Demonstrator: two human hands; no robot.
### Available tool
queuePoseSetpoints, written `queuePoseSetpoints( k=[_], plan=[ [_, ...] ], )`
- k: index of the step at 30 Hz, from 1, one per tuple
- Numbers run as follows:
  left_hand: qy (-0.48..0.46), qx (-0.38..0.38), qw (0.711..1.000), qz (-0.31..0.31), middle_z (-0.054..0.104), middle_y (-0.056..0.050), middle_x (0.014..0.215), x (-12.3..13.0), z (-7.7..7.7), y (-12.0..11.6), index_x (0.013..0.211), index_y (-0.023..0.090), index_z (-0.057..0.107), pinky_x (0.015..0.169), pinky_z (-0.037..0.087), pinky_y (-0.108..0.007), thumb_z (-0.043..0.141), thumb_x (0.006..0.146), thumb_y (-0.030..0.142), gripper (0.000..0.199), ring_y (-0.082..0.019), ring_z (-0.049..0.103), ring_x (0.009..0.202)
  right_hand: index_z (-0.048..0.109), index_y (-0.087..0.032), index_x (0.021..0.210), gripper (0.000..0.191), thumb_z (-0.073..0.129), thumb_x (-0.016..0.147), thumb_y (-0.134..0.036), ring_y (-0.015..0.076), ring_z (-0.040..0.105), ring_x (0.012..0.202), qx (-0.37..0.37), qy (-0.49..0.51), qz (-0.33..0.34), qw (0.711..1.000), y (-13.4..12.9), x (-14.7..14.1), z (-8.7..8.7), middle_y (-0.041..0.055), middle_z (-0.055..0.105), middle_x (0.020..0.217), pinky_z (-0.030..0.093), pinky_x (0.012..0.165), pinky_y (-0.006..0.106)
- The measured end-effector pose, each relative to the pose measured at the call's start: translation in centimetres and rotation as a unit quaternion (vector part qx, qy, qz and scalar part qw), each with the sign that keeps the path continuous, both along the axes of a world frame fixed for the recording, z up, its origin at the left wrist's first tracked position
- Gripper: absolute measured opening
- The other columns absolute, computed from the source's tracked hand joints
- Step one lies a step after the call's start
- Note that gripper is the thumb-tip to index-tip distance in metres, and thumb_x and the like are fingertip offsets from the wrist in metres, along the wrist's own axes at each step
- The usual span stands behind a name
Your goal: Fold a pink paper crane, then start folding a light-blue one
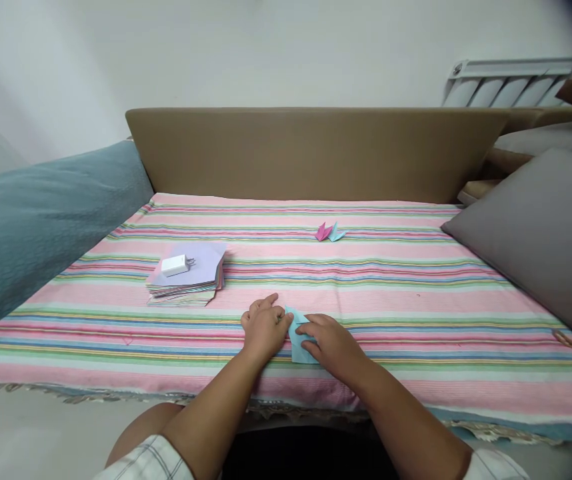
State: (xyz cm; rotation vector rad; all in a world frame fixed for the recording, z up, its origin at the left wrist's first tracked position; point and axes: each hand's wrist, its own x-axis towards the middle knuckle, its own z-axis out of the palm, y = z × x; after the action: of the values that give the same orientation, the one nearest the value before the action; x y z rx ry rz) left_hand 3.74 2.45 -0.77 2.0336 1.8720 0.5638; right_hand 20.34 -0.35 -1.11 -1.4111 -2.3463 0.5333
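Note:
A light blue piece of folded paper (302, 351) lies on the striped cloth near the front edge. At its upper left corner my left hand (265, 327) pinches the paper between thumb and bent forefinger, with another finger stretched forward. My right hand (332, 343) rests over the right side of the sheet, its fingers apart and touching the paper. Farther back on the cloth stand two small folded paper pieces side by side, one magenta (323, 232) and one light blue (336, 233).
A stack of coloured paper (193, 270) sits to the left, with a white plug adapter (175, 265) on top. A teal cushion (51, 227) borders the left side, a grey pillow (541, 227) the right. Behind is a brown backrest (311, 153). A small brown object (563, 338) lies far right.

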Motion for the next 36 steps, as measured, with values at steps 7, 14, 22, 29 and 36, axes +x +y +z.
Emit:
queuePoseSetpoints(
  k=[7,14,22,29,36],
  plan=[
    [0.011,-0.005,1.0,-0.008,0.051,0.003,0.132,-0.1,0.2,0.2,0.056,0.02,0.06,0.089,0.032,-0.05,0.05,0.081,0.039,0.034,-0.028,0.042,0.116,0.064,-0.022,0.109,0.03,0.057,0.08,-0.015,0.0235,0.049,0.115,-0.008,-0.014,0.009,1.0,-0.1,0.1,0.3,0.0089,0.058,0.119,0.038,0.097,0.037],
    [-0.006,-0.014,1.0,-0.002,0.053,0.003,0.13,-0.4,0.4,0.4,0.063,0.023,0.062,0.091,0.033,-0.05,0.056,0.077,0.038,0.021,-0.028,0.043,0.117,0.06,-0.021,0.117,0.037,0.055,0.081,-0.015,0.024,0.046,0.119,-0.026,-0.029,-0.005,0.999,-0.2,0.0,0.6,0.0103,0.055,0.124,0.037,0.1,0.038],
    [-0.021,-0.021,1.0,-0.002,0.054,0.003,0.128,-0.7,0.4,0.7,0.062,0.022,0.061,0.09,0.035,-0.049,0.059,0.075,0.034,0.018,-0.028,0.045,0.117,0.059,-0.022,0.118,0.038,0.054,0.081,-0.015,0.024,0.046,0.119,-0.025,-0.041,-0.003,0.999,-0.3,-0.2,0.7,0.0109,0.054,0.126,0.038,0.1,0.039],
    [-0.061,0.106,0.993,-0.004,0.056,-0.006,0.123,-1.1,-0.1,-0.5,0.091,0.021,0.057,0.092,0.039,-0.045,0.061,0.075,0.027,0.018,-0.026,0.048,0.113,0.059,-0.02,0.116,0.037,0.055,0.08,-0.015,0.0239,0.047,0.117,-0.018,-0.014,-0.002,1.0,-0.4,0.0,0.8,0.0102,0.056,0.122,0.038,0.098,0.038],
    [-0.026,0.274,0.932,-0.235,0.066,-0.006,0.1,-0.3,-0.3,-4.9,0.083,0.02,0.056,0.078,0.049,-0.035,0.043,0.085,0.012,0.015,-0.019,0.058,0.088,0.058,-0.019,0.101,0.022,0.045,0.084,-0.017,0.0186,0.056,0.094,-0.028,0.088,-0.006,0.996,-0.3,0.6,1.5,0.0051,0.063,0.099,0.044,0.084,0.032]
  ],
)
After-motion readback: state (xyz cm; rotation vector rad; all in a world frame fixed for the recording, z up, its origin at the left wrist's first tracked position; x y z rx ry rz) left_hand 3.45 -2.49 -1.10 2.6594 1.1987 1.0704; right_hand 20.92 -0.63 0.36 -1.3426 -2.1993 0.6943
